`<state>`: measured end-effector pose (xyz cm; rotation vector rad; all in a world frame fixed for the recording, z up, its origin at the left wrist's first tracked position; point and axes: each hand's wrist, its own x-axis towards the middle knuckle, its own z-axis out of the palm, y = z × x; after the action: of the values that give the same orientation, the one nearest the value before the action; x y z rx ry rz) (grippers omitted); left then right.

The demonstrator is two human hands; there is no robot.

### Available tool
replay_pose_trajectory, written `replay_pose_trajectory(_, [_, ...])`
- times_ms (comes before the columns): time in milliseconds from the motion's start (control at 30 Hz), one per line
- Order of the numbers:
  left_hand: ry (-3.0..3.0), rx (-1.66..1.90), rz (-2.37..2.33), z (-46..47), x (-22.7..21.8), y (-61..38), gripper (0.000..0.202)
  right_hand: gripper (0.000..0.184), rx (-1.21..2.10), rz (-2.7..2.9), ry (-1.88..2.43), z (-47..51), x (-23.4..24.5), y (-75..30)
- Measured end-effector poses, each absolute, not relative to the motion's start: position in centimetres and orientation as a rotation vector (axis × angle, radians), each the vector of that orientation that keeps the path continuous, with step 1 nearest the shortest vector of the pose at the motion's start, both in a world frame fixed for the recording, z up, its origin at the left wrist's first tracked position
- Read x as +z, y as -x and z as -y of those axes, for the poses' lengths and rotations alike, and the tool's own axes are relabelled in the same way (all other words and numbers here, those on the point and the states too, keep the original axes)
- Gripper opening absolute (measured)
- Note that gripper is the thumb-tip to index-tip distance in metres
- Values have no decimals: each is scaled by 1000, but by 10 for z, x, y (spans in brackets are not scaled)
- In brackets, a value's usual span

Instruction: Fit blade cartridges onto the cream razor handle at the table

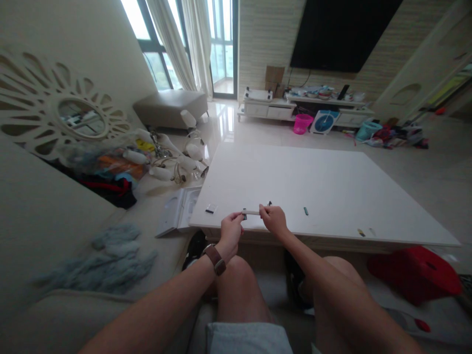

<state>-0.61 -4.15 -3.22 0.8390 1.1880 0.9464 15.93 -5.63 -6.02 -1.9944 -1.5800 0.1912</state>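
Note:
My left hand [231,230] and my right hand [273,219] both pinch the ends of a thin pale stick-like strip [252,212], held level just above the near edge of a large white table [332,187]. A brown watch sits on my left wrist. A small dark bit [244,214] shows at the strip's left end by my left fingers. On the table lie a small dark-and-white packet [211,208] to the left and a small green piece [306,211] to the right.
A dismantled lamp with white shades [173,157] lies on the floor to the left, near a white foam tray [179,212]. A red stool [416,268] stands at right. A blue fluffy cloth [110,258] lies on the sofa. A pink basket [301,123] sits by the TV cabinet.

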Motion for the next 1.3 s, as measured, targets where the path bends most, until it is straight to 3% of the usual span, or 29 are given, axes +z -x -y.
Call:
replay_pose_trajectory(267, [-830, 960, -1184, 42, -31, 6, 40, 58, 92, 1471, 2038, 56, -54, -160])
replay_pose_trajectory(467, [-848, 964, -1174, 43, -28, 5, 39, 59, 210, 1481, 1871, 59, -54, -160])
replay_pose_trajectory(767, [-861, 966, -1166, 43, -28, 5, 31, 59, 236, 1537, 1889, 58, -58, -155])
replay_pose_trajectory(1300, [-897, 965, -1188, 44, -25, 5, 35, 58, 214, 1451, 1916, 65, -55, -184])
